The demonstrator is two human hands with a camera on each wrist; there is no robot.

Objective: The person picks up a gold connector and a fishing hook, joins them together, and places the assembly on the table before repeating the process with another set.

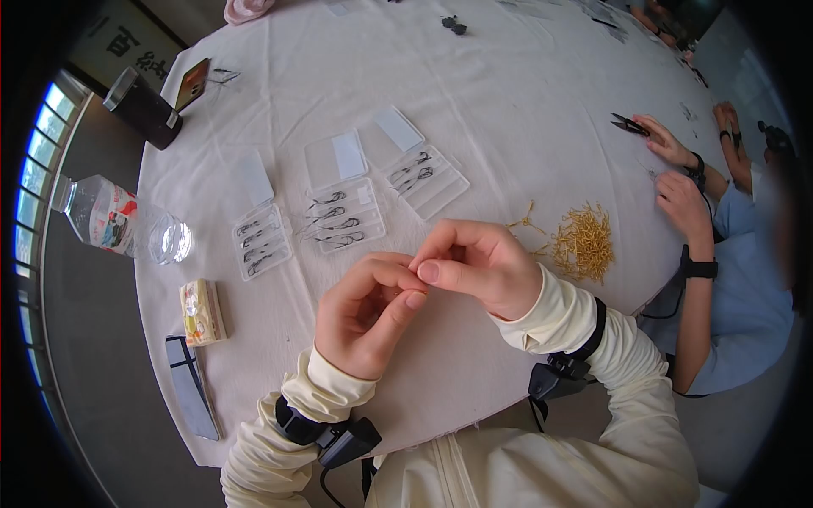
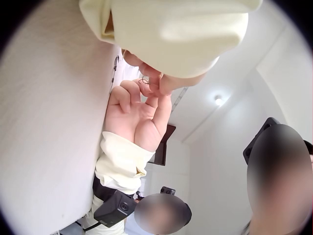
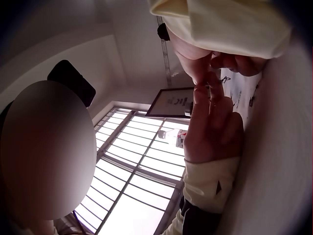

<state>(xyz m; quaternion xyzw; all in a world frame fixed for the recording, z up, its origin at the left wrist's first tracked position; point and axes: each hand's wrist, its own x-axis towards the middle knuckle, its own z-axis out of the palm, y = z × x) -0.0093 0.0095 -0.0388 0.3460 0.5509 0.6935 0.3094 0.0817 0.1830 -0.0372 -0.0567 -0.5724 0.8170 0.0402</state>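
Observation:
My left hand [image 1: 364,317] and right hand [image 1: 487,271] meet fingertip to fingertip above the cloth. Between them they pinch a thin dark looped strand [image 2: 144,81], mostly hidden by the fingers. In the right wrist view, a small dark loop [image 3: 225,79] sticks out beside the fingertips. Beyond the hands lie three lidded clear plastic boxes, the left one [image 1: 254,176], the middle one [image 1: 323,161] and the right one [image 1: 442,196], with lids folded back and dark thin loops in their compartments. A pile of small gold pieces [image 1: 583,241] lies right of my right hand.
At left are a water bottle [image 1: 110,216], a dark tumbler [image 1: 144,110], a tissue pack [image 1: 201,311] and a flat grey case [image 1: 193,389]. A few loose gold pieces [image 1: 528,218] lie beside the pile. On the right another person holds black snips [image 1: 629,124].

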